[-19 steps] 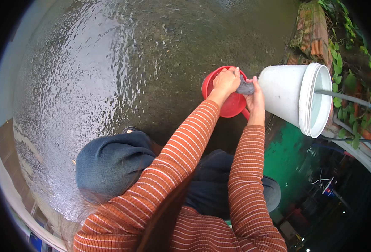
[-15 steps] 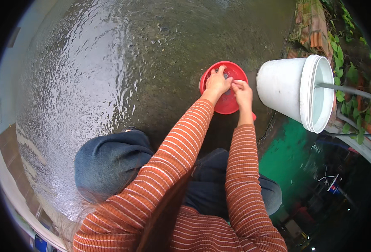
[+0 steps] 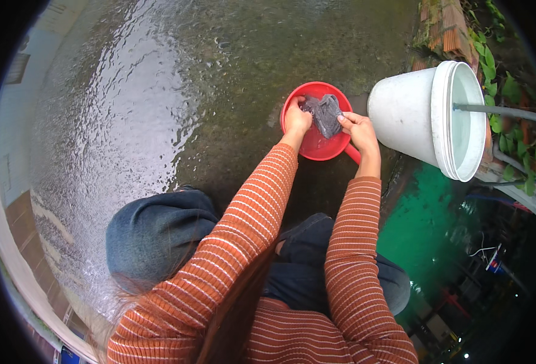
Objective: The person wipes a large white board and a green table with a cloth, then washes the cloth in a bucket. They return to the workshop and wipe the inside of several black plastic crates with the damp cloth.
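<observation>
A red plastic dipper [image 3: 319,151] with a handle sits on the wet ground in front of me, some water in it. Over its bowl a dark grey wet cloth [image 3: 327,115] is stretched between my hands; whether it is a sock or a rag I cannot tell. My left hand [image 3: 298,119] is closed on the cloth's left end, inside the bowl's rim, with its fingertips partly hidden. With thumb and fingers my right hand [image 3: 360,131] pinches the cloth's right edge, above the side where the handle joins.
Right of the dipper stands a white bucket [image 3: 404,112] filled with water, a grey hose [image 3: 501,112] running into it. Bricks [image 3: 453,27] and green plants [image 3: 510,91] line the right edge. Wet, shiny concrete [image 3: 140,91] spreads left; a green surface [image 3: 419,224] lies lower right.
The cloth has come up into view, spread between my hands, where before it lay mostly hidden under them. My hands have moved apart, and more of the dipper's handle shows.
</observation>
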Available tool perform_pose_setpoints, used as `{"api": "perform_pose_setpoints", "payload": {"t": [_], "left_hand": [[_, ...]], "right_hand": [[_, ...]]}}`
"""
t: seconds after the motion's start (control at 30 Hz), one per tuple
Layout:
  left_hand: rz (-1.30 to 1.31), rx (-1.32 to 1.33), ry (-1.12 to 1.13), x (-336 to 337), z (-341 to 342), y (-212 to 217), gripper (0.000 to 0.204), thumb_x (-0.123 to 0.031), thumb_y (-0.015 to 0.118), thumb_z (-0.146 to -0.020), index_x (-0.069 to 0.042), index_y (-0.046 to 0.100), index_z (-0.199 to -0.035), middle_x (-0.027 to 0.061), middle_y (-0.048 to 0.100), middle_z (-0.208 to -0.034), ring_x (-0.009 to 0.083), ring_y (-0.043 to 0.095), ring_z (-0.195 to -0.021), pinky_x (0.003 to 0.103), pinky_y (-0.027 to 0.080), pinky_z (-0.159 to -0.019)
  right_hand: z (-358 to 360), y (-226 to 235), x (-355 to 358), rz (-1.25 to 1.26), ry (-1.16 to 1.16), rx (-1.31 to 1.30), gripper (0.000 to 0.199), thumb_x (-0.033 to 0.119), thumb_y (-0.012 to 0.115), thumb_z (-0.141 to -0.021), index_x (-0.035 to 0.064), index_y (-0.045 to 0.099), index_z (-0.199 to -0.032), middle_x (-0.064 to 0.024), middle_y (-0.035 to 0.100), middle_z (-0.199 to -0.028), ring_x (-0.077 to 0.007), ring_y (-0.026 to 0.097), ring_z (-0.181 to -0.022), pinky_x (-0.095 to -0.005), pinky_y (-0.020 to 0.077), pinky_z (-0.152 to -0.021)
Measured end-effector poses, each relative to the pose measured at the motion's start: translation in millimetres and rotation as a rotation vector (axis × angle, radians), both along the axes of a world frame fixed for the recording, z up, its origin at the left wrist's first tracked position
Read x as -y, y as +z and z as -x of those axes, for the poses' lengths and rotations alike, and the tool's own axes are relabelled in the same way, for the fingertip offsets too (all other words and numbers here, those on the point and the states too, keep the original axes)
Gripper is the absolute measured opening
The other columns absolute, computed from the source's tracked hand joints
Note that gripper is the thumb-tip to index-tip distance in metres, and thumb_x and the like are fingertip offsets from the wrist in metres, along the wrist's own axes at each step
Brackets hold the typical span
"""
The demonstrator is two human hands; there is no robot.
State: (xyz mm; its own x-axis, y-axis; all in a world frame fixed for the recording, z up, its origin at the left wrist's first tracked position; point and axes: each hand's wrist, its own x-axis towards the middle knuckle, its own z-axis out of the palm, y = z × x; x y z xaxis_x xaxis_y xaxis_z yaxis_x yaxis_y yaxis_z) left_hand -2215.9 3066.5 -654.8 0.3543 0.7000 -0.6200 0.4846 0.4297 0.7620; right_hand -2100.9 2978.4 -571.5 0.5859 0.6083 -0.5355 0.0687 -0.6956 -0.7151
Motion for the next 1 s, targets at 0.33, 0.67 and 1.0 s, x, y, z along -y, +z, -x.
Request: {"api": "perform_pose_setpoints", "payload": {"t": [0.33,0.67,1.0], "left_hand": [[-0.244,-0.131,-0.302,10,2,-16,0.032,-0.024,0.053,-0.083,0.001,0.057,-0.103,0.0270,0.057,-0.103,0.0393,0.057,-0.094,0.044,0.045,-0.083],[0.153,0.204,0.310,-23,-17,-21,0.056,-0.045,0.035,-0.092,0.003,0.063,-0.091,0.0132,0.064,-0.089,0.0216,0.059,-0.079,0.034,0.043,-0.078],[-0.190,-0.109,-0.190,-23,1,28,0.032,-0.027,0.062,-0.075,0.000,0.064,-0.094,0.0223,0.062,-0.097,0.0329,0.062,-0.091,0.038,0.048,-0.080]], "right_hand": [[47,-62,-18,0.367,0.096,0.665,0.020,0.022,0.064,-0.076,0.0083,0.068,-0.089,-0.0206,0.063,-0.087,-0.0347,0.061,-0.085,-0.0412,0.0481,-0.076],[-30,18,20,-0.081,-0.460,-0.007,0.023,0.018,0.057,-0.085,0.0008,0.062,-0.099,-0.0076,0.063,-0.090,-0.0172,0.061,-0.077,-0.0286,0.0499,-0.067],[-21,17,15,-0.187,-0.236,0.055,0.018,0.018,0.052,-0.087,0.0078,0.059,-0.099,-0.0019,0.062,-0.088,-0.0126,0.058,-0.078,-0.0314,0.0457,-0.069]]}}
